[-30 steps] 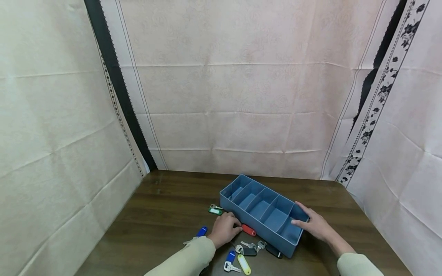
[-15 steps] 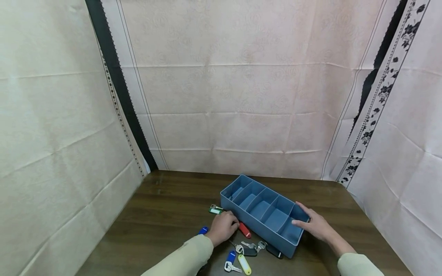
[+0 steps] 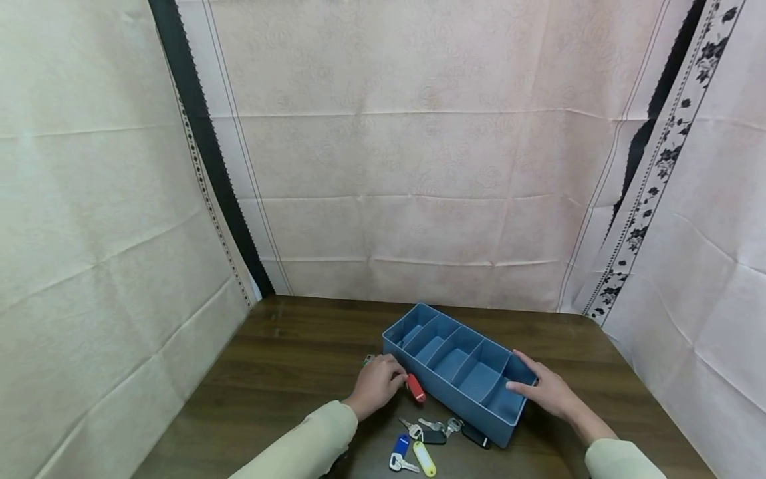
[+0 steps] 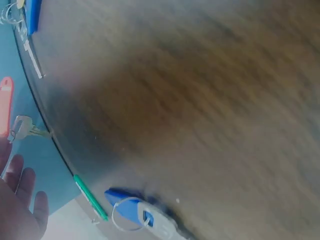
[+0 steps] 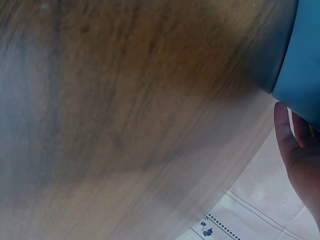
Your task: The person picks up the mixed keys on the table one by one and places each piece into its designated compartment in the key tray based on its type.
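My left hand point(image 3: 376, 384) pinches a red key tag point(image 3: 415, 388) in front of the long near wall of a blue divided storage box point(image 3: 445, 394). In the left wrist view, a silver key point(image 4: 23, 128) hangs from the red tag point(image 4: 5, 102), and the other fingers point(image 4: 26, 185) are spread. My right hand point(image 3: 552, 394) holds the box's right end, its thumb over the near rim and its fingers at the far side. The right wrist view shows fingertips at the lower corner of the box point(image 5: 302, 75).
Near the box's front lie a blue key tag point(image 3: 400, 444), a yellow key tag point(image 3: 424, 459), several loose keys point(image 3: 432, 424) and two black fobs point(image 3: 433, 437). A green tag point(image 4: 90, 197) and another blue tag point(image 4: 131, 206) lie by the left hand. Cloth point(image 3: 389, 199) hangs behind the table.
My left hand has moved a little away and to the left, drawing the red tag along and turning it steeper. It now covers most of the green tag. Right hand and box stay still.
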A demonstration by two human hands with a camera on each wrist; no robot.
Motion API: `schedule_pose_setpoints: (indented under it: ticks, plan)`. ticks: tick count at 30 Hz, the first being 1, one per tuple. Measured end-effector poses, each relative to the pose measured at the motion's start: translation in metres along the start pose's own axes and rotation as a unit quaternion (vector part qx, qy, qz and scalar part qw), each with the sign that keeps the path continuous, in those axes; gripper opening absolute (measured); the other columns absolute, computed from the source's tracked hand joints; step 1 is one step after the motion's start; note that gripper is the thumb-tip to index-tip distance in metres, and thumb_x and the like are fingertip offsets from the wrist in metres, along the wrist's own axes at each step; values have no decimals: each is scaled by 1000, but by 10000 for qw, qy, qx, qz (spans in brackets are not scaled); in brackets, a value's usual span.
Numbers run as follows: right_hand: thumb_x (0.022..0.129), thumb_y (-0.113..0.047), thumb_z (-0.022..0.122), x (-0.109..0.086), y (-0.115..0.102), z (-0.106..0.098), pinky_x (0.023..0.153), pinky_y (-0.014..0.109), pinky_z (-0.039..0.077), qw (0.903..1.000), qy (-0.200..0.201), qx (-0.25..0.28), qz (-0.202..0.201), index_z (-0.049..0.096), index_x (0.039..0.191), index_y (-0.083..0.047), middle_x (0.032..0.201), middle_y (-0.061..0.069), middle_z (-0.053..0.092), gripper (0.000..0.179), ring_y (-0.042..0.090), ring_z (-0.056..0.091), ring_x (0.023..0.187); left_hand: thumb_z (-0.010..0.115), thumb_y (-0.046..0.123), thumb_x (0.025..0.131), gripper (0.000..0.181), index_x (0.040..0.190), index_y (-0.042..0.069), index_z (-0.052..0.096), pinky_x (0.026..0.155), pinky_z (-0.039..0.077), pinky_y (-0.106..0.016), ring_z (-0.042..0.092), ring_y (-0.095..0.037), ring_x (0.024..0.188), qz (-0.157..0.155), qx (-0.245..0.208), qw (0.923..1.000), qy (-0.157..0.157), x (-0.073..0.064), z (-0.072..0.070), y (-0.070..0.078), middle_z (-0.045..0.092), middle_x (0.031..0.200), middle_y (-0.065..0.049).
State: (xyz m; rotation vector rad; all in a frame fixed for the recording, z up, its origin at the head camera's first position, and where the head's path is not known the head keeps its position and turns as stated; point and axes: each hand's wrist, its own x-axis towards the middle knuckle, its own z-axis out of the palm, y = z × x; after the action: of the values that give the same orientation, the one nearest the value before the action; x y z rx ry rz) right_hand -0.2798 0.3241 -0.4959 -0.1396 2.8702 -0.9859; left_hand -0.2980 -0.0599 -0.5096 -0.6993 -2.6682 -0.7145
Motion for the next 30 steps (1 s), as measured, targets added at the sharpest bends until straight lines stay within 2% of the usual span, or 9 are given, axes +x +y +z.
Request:
schedule_pose_setpoints:
  ticks: [9,16,24,30]
  plan:
    - [92,-53,63,-1,-2,0,93,75,33,10000,4,20,-18,23,157,-12,149,41,25,87,63,32,129,71,32,92,16,97,19,78,79,51,-31,55,-8,85,-100,-208,9995,194,3,-15,-2,65,92,9]
    - [92,-54,63,-2,-2,0,94,75,33,10000,4,18,5,23,157,-12,149,41,24,87,63,32,130,71,29,93,16,97,15,78,77,53,-29,58,-11,88,-169,-637,9966,495,12,-30,1,66,95,6]
    - [92,-55,63,-1,0,1,93,75,33,9999,0,26,117,22,157,-13,149,40,25,88,62,33,129,72,25,93,14,95,13,78,77,51,-30,59,-17,87,-446,-1265,9884,710,26,-51,4,64,93,5]
    - [91,-56,63,1,0,1,93,75,34,9999,-13,26,145,22,158,-14,149,40,25,89,62,32,129,72,23,93,13,95,11,78,80,52,-35,61,-18,90,-680,-1571,9799,1019,43,-66,1,67,96,1]
